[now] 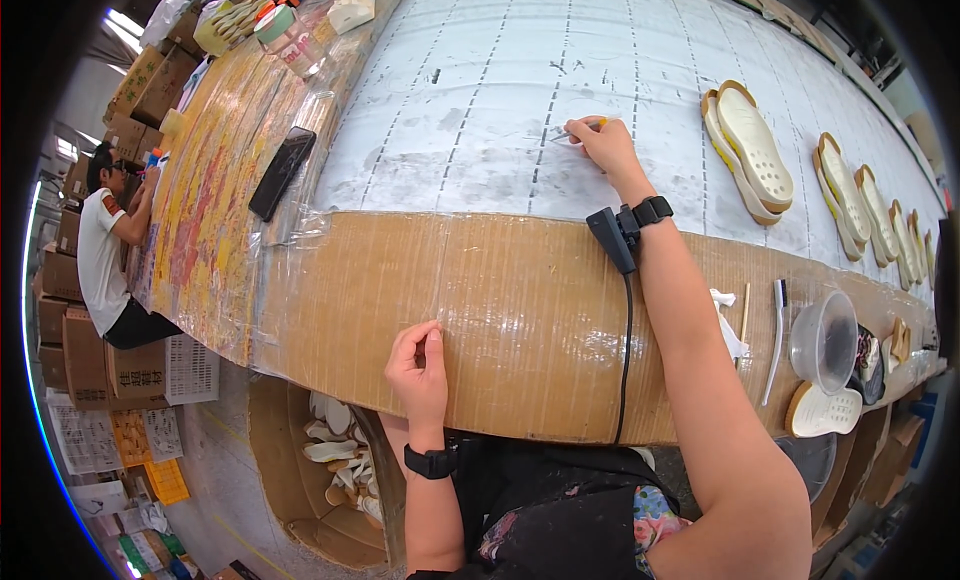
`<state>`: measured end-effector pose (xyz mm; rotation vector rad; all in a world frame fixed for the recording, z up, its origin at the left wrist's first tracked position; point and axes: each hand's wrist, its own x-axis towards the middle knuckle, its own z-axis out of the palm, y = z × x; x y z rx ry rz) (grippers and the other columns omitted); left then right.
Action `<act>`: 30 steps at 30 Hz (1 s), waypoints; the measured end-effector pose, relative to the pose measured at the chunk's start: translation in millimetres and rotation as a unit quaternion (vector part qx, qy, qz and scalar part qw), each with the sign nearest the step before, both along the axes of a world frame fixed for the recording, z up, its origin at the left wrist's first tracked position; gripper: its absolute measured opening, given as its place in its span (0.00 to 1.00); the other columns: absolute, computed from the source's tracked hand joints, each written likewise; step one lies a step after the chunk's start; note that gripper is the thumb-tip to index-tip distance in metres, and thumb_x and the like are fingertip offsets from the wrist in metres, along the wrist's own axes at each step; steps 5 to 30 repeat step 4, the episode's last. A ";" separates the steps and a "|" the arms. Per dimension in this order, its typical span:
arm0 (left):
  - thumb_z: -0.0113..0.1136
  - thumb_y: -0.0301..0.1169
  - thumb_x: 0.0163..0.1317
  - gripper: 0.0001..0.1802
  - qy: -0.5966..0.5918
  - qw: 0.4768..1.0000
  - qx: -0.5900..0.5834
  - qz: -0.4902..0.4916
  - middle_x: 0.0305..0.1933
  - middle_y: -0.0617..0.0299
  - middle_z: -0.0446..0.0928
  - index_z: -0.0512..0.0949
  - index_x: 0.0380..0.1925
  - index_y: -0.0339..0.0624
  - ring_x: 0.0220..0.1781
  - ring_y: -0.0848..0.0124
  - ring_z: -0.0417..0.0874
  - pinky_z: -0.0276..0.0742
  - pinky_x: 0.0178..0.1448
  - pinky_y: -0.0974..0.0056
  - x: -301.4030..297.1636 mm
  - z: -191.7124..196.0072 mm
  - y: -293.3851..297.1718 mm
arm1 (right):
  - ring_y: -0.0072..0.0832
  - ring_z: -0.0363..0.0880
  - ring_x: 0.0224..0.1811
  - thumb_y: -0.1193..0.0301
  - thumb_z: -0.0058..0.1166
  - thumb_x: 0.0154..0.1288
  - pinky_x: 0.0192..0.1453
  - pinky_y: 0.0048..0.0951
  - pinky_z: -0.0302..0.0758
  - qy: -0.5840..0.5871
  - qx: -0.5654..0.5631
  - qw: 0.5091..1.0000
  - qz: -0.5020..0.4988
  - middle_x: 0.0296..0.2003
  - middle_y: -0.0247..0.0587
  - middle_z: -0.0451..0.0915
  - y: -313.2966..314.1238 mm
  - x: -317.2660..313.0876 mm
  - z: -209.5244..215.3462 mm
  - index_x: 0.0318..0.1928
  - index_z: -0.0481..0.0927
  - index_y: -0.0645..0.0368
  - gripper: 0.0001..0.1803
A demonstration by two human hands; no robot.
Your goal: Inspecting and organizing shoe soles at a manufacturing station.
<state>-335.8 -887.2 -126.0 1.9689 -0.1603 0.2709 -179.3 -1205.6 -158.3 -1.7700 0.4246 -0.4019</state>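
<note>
My right hand (604, 152) is over the white dashed-line sheet (470, 90), its fingers closed on a thin pointed tool (560, 135) with a yellow-orange end. The tool's exact kind is too small to make out. My left hand (418, 365) hovers above the cardboard strip (480, 300) along the near edge, thumb and fingers pinched together with nothing visible between them. To the right of my right hand lies a pair of cream shoe soles (752, 145) with brown and yellow edges.
More soles (845, 195) line the right. Nearer are a toothbrush (776, 340), a clear plastic tub (824, 340) and a single sole (823, 410). Left are a black phone (282, 174) and a green-lidded jar (290, 40). A box of soles (270, 460) stands below; a person (115, 250) works far left.
</note>
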 end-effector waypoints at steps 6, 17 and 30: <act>0.49 0.22 0.58 0.05 0.000 1.000 -0.005 -0.002 0.33 0.62 0.73 0.74 0.32 0.33 0.36 0.76 0.72 0.68 0.42 0.73 -1.0 -2.4 -1.8 | 0.23 0.71 0.19 0.62 0.52 0.47 0.26 0.22 0.67 0.010 -0.009 1.000 -0.003 0.19 0.37 0.78 -4.1 1.2 -3.9 0.25 0.81 0.61 0.14; 0.49 0.22 0.58 0.05 0.000 1.000 -0.005 -0.002 0.33 0.62 0.73 0.74 0.32 0.33 0.36 0.76 0.72 0.68 0.42 0.73 -1.0 -2.4 -1.8 | 0.23 0.71 0.19 0.62 0.52 0.47 0.26 0.22 0.67 0.010 -0.009 1.000 -0.003 0.19 0.37 0.78 -4.1 1.2 -3.9 0.25 0.81 0.61 0.14; 0.49 0.22 0.58 0.05 0.000 1.000 -0.005 -0.002 0.33 0.62 0.73 0.74 0.32 0.33 0.36 0.76 0.72 0.68 0.42 0.73 -1.0 -2.4 -1.8 | 0.23 0.71 0.19 0.62 0.52 0.47 0.26 0.22 0.67 0.010 -0.009 1.000 -0.003 0.19 0.37 0.78 -4.1 1.2 -3.9 0.25 0.81 0.61 0.14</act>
